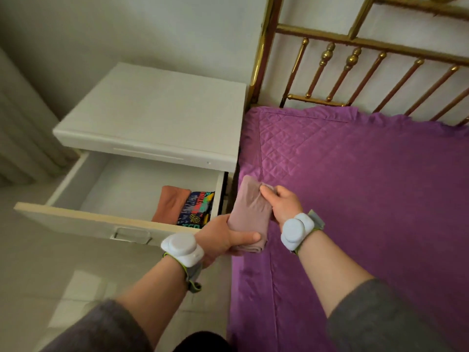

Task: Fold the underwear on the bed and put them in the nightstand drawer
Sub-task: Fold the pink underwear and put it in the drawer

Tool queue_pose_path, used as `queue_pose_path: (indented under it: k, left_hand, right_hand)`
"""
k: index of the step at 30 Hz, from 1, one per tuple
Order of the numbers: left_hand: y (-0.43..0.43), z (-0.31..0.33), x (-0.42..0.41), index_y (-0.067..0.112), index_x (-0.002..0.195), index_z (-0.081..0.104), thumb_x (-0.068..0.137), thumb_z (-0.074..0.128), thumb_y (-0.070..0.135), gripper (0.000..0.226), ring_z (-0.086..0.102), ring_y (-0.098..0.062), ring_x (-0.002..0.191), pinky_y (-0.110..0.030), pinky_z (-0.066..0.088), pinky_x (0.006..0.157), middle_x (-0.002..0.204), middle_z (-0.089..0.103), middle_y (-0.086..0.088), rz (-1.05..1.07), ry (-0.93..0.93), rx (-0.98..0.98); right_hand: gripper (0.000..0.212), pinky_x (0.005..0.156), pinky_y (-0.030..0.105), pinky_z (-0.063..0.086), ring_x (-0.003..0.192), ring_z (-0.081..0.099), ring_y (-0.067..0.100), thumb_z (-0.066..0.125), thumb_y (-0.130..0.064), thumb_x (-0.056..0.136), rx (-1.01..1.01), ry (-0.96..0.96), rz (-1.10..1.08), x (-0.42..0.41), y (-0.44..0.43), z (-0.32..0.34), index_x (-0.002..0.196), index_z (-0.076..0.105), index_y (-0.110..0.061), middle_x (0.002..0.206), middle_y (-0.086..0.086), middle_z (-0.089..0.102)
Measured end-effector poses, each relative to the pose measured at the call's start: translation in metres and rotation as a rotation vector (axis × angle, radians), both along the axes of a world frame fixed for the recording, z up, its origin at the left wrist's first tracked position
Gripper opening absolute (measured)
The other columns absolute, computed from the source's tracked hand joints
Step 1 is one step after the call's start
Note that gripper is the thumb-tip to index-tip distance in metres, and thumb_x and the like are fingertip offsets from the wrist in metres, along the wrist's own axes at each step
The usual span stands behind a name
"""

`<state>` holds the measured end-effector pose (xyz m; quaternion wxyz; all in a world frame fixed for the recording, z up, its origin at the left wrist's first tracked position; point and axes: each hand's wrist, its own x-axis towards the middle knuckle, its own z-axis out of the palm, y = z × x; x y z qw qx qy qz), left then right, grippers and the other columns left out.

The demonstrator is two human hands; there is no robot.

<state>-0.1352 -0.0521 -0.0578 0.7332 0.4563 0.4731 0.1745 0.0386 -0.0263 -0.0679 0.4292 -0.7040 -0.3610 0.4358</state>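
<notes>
Mauve folded underwear [250,213] sits gripped between both hands over the purple bedspread's [355,199] left edge: left hand [223,237] curled round its near end, right hand [284,204] pinching the far corner. Left of them the nightstand drawer [83,217] stands pulled out (two folded pairs [185,208] inside)

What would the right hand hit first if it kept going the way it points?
The right hand would likely meet the open white nightstand drawer's right wall first; depth is unclear.

A home bedroom: brass-railed bed [355,59], purple quilted bedspread [368,186], white nightstand [157,110].
</notes>
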Motion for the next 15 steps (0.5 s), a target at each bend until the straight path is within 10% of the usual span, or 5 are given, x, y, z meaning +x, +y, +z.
queue_pose_path:
  k: [9, 15]
  left_hand:
    - [0.06, -0.031, -0.107, 0.018, 0.105, 0.062, 0.058, 0.086, 0.033, 0.055, 0.071, -0.011, 0.074, -0.025, 0.056, 0.063, 0.09, 0.072, -0.002, 0.229, 0.074, 0.038]
    - [0.111, -0.05, -0.158, 0.009, 0.113, 0.056, 0.069, 0.08, 0.036, 0.057, 0.07, -0.023, 0.09, -0.038, 0.059, 0.081, 0.103, 0.07, -0.01, 0.172, 0.3, 0.082]
  right_hand:
    - [0.04, 0.076, 0.037, 0.05, 0.082, 0.063, 0.026, 0.066, -0.043, 0.082, -0.095, -0.108, 0.277, -0.109, 0.099, -0.044, 0.09, 0.064, -0.004, 0.09, 0.012, 0.067]
    - [0.033, 0.073, 0.032, 0.043, 0.088, 0.061, 0.027, 0.062, -0.045, 0.084, -0.142, -0.17, 0.454, -0.155, 0.153, -0.073, 0.075, 0.059, -0.013, 0.092, 0.012, 0.064]
